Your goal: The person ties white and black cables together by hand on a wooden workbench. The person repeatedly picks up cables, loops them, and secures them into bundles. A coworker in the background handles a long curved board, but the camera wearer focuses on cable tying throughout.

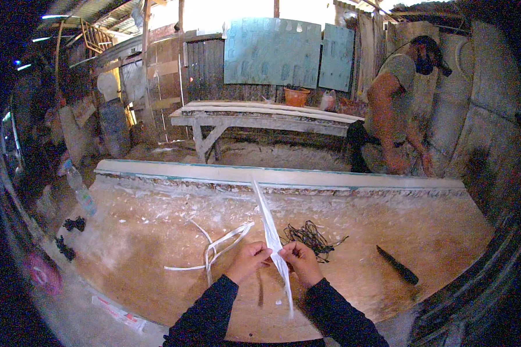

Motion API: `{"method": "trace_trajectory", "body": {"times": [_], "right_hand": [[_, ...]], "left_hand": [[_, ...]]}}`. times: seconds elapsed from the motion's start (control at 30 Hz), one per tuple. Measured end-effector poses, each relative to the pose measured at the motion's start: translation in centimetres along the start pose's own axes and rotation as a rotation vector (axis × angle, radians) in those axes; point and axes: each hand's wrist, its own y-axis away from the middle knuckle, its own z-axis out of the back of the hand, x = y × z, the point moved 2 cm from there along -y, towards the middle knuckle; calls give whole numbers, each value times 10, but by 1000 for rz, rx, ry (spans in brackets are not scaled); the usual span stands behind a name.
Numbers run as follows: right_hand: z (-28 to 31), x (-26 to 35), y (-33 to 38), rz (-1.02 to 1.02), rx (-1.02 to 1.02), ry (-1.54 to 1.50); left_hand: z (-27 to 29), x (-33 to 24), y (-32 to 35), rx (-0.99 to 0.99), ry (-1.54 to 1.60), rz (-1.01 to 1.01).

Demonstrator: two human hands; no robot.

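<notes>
Our left hand (250,261): closed in a pinch, thumb and fingertips gripping a long, narrow strip of thin white material (270,226).
Our right hand (303,262): pinching the same strip from its other side, just beside the left.
Strip: we hold it over the brown wooden worktop (359,280), near the middle of the near edge, one end toward the far edge; whether its lower end touches wood, we cannot tell.
Left of our hands: loose, crossed white ribbons (207,260).
Right of our hands: a loose tangle of thin black cords (308,236), then a black, pointed, knife-like tool (398,266) nearer the right edge.
Left edge: two small black clumps (75,224), with a clear plastic bottle (80,188) by the far left corner.
Far edge: a long, pale beam (272,175) along it.
Beyond: a co-worker (396,87), bending forward.
</notes>
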Motion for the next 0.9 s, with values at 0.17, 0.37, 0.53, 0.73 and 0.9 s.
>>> {"method": "trace_trajectory", "body": {"times": [0.17,0.37,0.53,0.73,0.9], "right_hand": [[-3,3,4,58,-19,-62],[-2,2,9,-80,80,-67],[5,-4,7,-188,140,-92],[10,-3,5,-144,84,-193],[9,-3,5,-123,73,-161]], "left_hand": [[-1,-4,-1,3,-145,-50],[0,-8,-1,34,-157,-58],[-1,0,-4,95,-88,-65],[-4,2,-7,85,-74,-109],[-4,0,-5,57,-66,-104]]}}
